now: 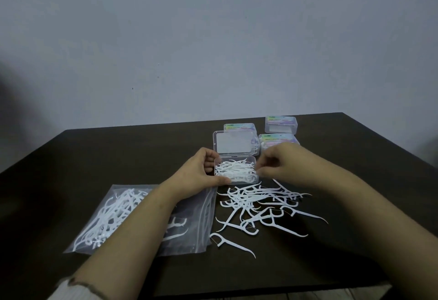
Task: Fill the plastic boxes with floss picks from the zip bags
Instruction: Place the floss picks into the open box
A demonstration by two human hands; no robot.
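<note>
An open plastic box (235, 171), packed with white floss picks, sits mid-worktop (71, 157) with its lid raised. The left hand (201, 171) curls around the box's left edge, steadying it; the right hand (277, 164) pinches picks at its right rim. Loose floss picks (260, 207) lie scattered just in front, a zip bag (132, 216) of more picks to the left, three closed boxes (280, 124) behind
</note>
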